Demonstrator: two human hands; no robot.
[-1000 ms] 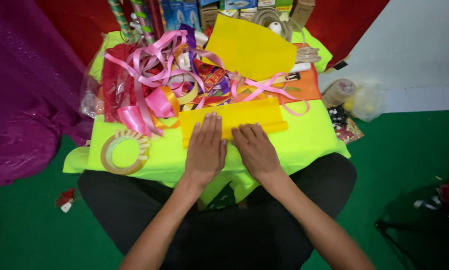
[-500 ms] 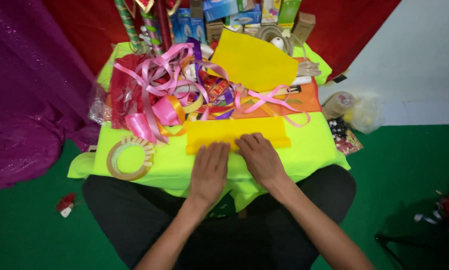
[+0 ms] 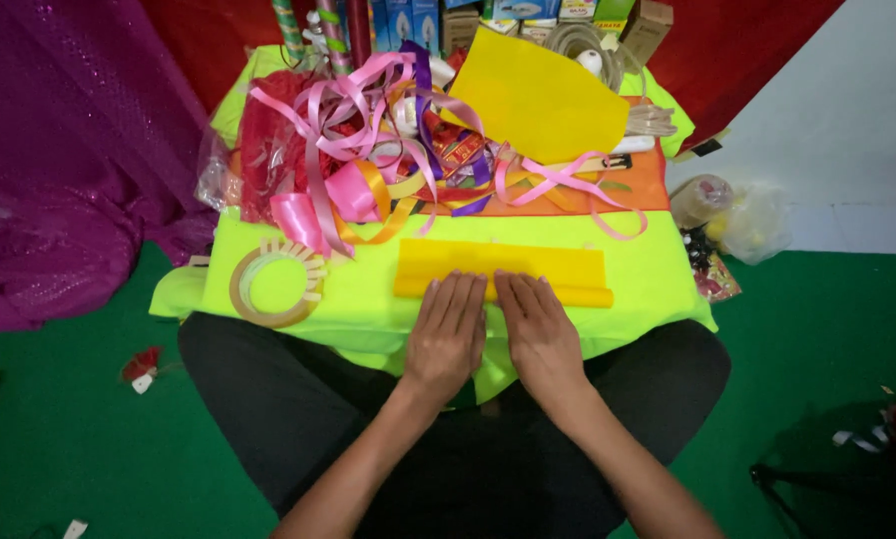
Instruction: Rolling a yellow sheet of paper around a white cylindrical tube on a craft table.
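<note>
Since the earlier frame both hands have slid back toward the body, and the yellow paper strip (image 3: 503, 271) now shows a rolled near edge. One bench (image 3: 638, 274) under lime-green cloth carries everything. One purple drape (image 3: 69, 150) hangs on the left. One loose yellow sheet (image 3: 543, 95) lies at the far side. One tangle of ribbons (image 3: 368, 140), pink, orange and purple, crowds the far left half and lies just beyond the strip. One tape ring (image 3: 276, 285) sits left of the strip. Two hands: left hand (image 3: 446, 334) and right hand (image 3: 540, 334), side by side, flat with fingers spread, pressing the strip's near edge, gripping nothing.
</note>
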